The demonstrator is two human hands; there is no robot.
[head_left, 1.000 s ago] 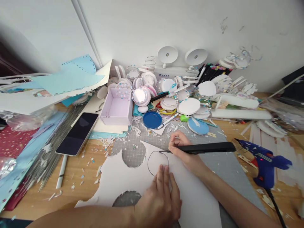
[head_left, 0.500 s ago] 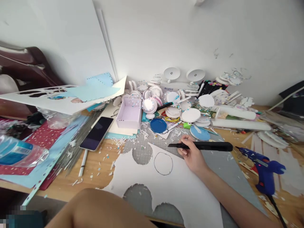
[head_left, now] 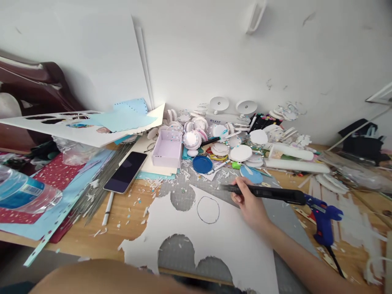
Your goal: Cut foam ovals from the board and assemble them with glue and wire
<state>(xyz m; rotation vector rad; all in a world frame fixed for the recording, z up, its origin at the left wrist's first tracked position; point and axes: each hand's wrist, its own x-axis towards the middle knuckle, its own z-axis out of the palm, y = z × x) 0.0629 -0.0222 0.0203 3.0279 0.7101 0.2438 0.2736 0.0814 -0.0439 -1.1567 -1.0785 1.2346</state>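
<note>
My right hand [head_left: 249, 204] is closed around a black utility knife [head_left: 275, 193], whose tip points left and is blurred. It is held above the upper right edge of a white foam sheet [head_left: 232, 241]. A circle outline [head_left: 208, 210] is drawn on that sheet, left of my hand, and its line looks unbroken. Several rounded cutouts notch the sheet, showing the grey cutting mat [head_left: 177, 253] beneath. My left hand is out of view; a blurred bare limb [head_left: 101, 277] fills the bottom edge.
A blue glue gun [head_left: 323, 218] lies on the right. White foam discs [head_left: 241, 153], a lilac box [head_left: 167, 153] and a blue round lid [head_left: 202, 164] crowd the back. A phone [head_left: 125, 172] and a water bottle [head_left: 27, 190] are on the left. Foam scraps litter the table.
The camera view has shifted slightly. The knife's handle end has tilted lower and now overlaps the glue gun in view. The bare limb at the bottom has moved lower.
</note>
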